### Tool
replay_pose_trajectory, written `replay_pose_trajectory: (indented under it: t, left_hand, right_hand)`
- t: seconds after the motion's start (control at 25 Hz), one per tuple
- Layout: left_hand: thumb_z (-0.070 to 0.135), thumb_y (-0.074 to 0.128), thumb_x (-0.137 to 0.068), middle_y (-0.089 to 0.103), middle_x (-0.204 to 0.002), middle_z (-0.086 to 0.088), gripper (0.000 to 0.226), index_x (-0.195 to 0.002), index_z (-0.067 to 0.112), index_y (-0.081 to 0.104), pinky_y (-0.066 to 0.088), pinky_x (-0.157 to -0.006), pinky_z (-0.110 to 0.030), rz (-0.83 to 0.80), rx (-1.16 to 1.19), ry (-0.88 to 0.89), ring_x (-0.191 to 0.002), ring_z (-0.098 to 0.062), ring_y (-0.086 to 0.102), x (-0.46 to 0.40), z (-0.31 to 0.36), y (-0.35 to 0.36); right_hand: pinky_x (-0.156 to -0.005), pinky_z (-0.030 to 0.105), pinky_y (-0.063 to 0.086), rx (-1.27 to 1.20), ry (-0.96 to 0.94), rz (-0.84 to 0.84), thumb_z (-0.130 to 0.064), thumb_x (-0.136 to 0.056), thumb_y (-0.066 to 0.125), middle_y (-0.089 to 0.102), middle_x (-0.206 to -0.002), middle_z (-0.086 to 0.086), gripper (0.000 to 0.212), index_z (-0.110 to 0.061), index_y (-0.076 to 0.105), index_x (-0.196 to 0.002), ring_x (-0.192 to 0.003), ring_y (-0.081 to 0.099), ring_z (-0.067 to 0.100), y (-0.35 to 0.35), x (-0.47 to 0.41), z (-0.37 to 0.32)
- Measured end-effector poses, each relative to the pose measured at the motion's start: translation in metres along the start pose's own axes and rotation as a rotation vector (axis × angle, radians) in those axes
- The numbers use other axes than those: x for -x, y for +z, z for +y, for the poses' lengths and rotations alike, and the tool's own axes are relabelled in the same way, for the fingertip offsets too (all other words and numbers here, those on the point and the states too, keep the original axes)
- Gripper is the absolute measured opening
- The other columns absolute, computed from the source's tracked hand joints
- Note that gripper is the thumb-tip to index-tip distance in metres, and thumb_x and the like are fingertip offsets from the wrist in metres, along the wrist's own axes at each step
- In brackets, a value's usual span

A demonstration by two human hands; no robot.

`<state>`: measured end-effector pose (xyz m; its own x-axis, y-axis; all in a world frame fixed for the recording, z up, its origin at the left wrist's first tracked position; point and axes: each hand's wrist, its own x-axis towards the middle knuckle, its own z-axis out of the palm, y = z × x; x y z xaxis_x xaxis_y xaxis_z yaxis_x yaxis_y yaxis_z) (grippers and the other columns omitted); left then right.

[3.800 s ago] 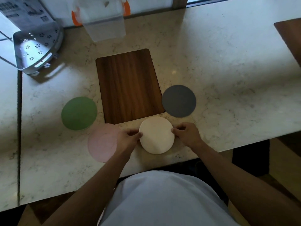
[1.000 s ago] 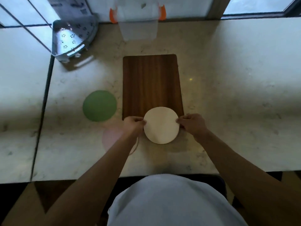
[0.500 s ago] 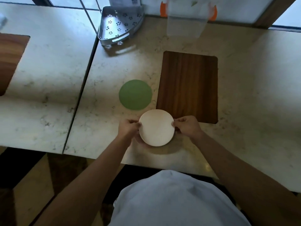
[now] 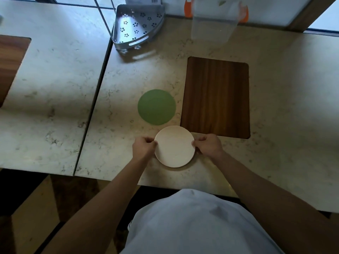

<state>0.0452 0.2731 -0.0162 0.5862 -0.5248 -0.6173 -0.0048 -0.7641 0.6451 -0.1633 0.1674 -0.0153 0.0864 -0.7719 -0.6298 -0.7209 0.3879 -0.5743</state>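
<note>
Both hands hold a round cream disc at the worktop's near edge.
Left hand (image 4: pixel 144 147) and right hand (image 4: pixel 209 146) have fingers curled, pinching opposite edges of the round cream disc (image 4: pixel 174 146), just beside a round green mat (image 4: pixel 156 107) on the marble worktop (image 4: pixel 128 74).

Marble desk (image 4: pixel 284 107): four items.
Green disc (image 4: pixel 156 107) just left of wooden board (image 4: pixel 215 97); metal basket (image 4: pixel 136 26) and clear container (image 4: pixel 213 24) at far edge.

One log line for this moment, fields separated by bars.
left hand: grips cream disc, left edge | right hand: grips its right edge | green disc: flat on counter
</note>
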Motion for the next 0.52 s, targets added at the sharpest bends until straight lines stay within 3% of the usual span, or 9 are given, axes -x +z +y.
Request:
replay_pose_trajectory:
  t: [0.12,0.24,0.4,0.52]
  left_hand:
    - [0.012,0.061,-0.081,0.078,-0.092,-0.003,0.023,-0.097,0.014,0.079,0.058,-0.083,-0.036,0.037,-0.115,0.108,-0.085,-0.018,0.070,0.005,-0.001,0.003]
    - [0.010,0.060,-0.083,0.078,-0.087,-0.006,0.021,-0.094,0.010,0.079,0.053,-0.074,-0.026,0.110,-0.234,0.209,-0.076,-0.017,0.069,0.011,0.000,0.009]
    - [0.009,0.057,-0.085,0.074,-0.070,-0.012,0.023,-0.075,0.004,0.077,0.058,-0.067,-0.039,0.134,-0.405,0.252,-0.065,-0.027,0.067,0.014,0.006,0.015]
    - [0.005,0.056,-0.079,0.065,-0.062,-0.010,0.023,-0.064,0.013,0.071,0.056,-0.064,-0.040,0.118,-0.399,0.207,-0.067,-0.032,0.067,0.014,0.012,0.015]
  right_hand:
    - [-0.066,0.027,0.049,0.122,-0.071,0.042,-0.024,-0.079,0.075,0.072,-0.073,0.000,0.009,-0.015,0.078,-0.079,-0.071,0.066,0.015,0.002,0.004,-0.002]
    - [-0.069,0.030,0.053,0.255,-0.170,0.114,-0.027,-0.082,0.073,0.073,-0.078,-0.002,0.011,-0.018,0.078,-0.083,-0.072,0.067,0.015,0.004,0.012,-0.005]
    - [-0.062,0.030,0.054,0.340,-0.186,0.162,-0.027,-0.086,0.069,0.073,-0.075,0.002,0.017,-0.015,0.078,-0.078,-0.066,0.066,0.018,0.008,0.021,-0.006]
    - [-0.058,0.032,0.055,0.330,-0.148,0.163,-0.022,-0.085,0.067,0.071,-0.069,0.006,0.019,-0.011,0.075,-0.072,-0.062,0.064,0.020,0.009,0.022,-0.008]
